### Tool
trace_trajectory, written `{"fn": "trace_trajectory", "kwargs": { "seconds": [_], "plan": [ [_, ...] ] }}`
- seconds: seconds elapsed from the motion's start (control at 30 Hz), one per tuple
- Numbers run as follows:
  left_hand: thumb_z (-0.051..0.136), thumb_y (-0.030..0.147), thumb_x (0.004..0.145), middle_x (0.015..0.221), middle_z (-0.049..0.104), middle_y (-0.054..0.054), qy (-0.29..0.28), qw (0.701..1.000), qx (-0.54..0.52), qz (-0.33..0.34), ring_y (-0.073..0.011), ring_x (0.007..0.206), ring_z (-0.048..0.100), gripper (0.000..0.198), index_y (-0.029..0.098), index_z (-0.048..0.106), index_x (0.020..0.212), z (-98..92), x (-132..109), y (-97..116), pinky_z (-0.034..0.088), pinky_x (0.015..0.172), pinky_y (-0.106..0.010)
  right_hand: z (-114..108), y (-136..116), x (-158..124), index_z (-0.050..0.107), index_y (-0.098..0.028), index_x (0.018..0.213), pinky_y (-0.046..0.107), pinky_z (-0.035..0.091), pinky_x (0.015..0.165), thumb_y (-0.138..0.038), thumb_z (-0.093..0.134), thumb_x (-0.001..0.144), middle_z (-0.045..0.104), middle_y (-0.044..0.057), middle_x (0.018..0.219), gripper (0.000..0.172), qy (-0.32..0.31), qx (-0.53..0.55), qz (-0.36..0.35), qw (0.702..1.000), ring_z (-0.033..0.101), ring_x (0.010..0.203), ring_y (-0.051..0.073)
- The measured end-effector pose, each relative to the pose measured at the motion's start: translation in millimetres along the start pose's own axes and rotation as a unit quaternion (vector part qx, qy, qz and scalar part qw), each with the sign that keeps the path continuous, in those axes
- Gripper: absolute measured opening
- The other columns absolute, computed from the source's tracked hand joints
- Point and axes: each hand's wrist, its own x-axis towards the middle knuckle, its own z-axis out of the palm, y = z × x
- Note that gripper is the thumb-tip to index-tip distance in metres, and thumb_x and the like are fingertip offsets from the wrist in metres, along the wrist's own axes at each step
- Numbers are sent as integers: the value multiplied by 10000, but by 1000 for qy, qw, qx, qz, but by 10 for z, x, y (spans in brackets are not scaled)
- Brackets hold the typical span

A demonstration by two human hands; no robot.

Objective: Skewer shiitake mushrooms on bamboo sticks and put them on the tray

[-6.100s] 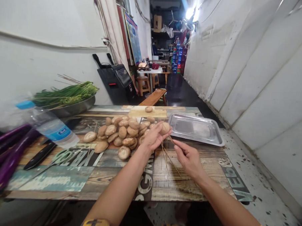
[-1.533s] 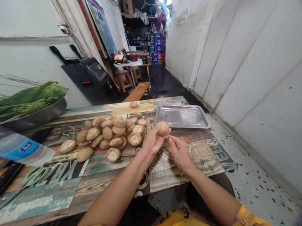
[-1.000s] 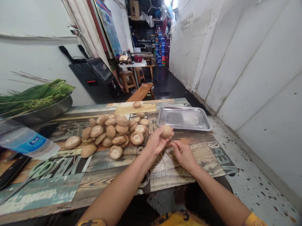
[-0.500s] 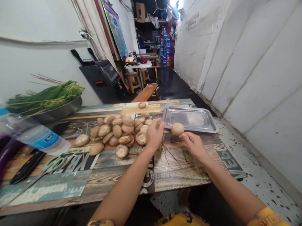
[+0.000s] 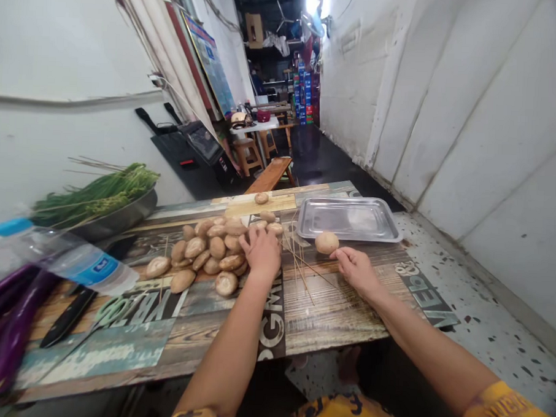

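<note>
1. Mushrooms (image 5: 217, 247), in the head view, lie heaped left of middle on the bench (image 5: 328, 324), between its near and far edges.
2. The left hand (image 5: 263, 255), just right of the heap half a second ago, has moved onto it, fingers spread.
3. The right hand (image 5: 356, 267) stays pinched, holding a single mushroom (image 5: 327, 242) close to the near edge of the tray (image 5: 326, 217).
4. Thin sticks (image 5: 306, 277) lie between the hands.
</note>
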Motion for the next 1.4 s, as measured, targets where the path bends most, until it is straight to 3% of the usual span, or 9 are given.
{"fn": "trace_trajectory", "kwargs": {
  "seconds": [0.13,0.23,0.33,0.43,0.57,0.67,0.77,1.0,1.4],
  "plan": [
    [554,93,732,1004,672,-118,11,993,-107,-44,-317,1310,342,136,212,612,701,-25,73,-17,-28,1120,-524,24,-10,3,619,-162,730,217,243,420,-505,482,800,392,-69,438,376,-13,7,-11,1000,344,420,91],
    [575,104,753,1121,655,-93,45,959,-262,-96,-275,1294,399,139,218,646,788,-37,134,49,105,1146,-464,22,-84,-52,608,-168,750,219,260,429,-498,472,823,387,-75,439,364,-34,14,-25,999,339,417,90],
    [569,93,784,1112,659,-61,48,821,-528,-212,-208,1189,526,168,207,642,884,-5,169,179,359,1053,-377,34,-167,-222,601,-177,733,221,289,452,-450,463,862,416,-62,462,332,-71,-4,-51,996,365,442,92],
    [524,63,816,905,686,-61,-39,675,-662,-324,-171,918,655,145,156,611,886,41,173,288,509,884,-359,74,-194,-471,612,-182,741,220,269,441,-421,448,892,389,-55,488,327,-91,-20,-60,994,340,456,93],
    [462,103,878,783,676,-78,-112,574,-705,-401,-148,752,666,134,120,594,872,34,169,333,559,746,-290,114,-167,-712,610,-183,762,222,229,424,-454,432,902,332,-59,500,353,-81,0,-24,996,292,459,94],
    [447,168,906,761,664,-75,-130,524,-725,-428,-142,690,648,153,117,590,883,6,171,327,555,645,-259,113,-166,-775,600,-185,764,224,218,417,-502,438,885,331,-62,489,376,-74,22,11,997,287,447,95],
    [520,193,892,768,668,-58,-138,528,-730,-411,-128,668,638,98,136,600,899,18,162,308,543,612,-234,108,-184,-801,593,-186,765,225,217,416,-554,442,866,336,-66,476,411,-82,35,37,995,278,434,93],
    [513,100,888,875,701,-58,-124,538,-734,-395,-157,864,682,116,148,614,917,106,148,271,575,816,-321,109,-154,-849,593,-187,784,228,203,404,-589,449,859,326,-70,468,434,-85,44,52,994,267,425,91],
    [513,86,885,864,705,-57,-108,535,-727,-417,-144,815,691,143,153,610,967,62,159,296,580,819,-326,96,-177,-853,586,-175,787,213,191,388,-576,469,858,317,-84,455,423,-86,71,65,992,260,408,78]
  ]
}}
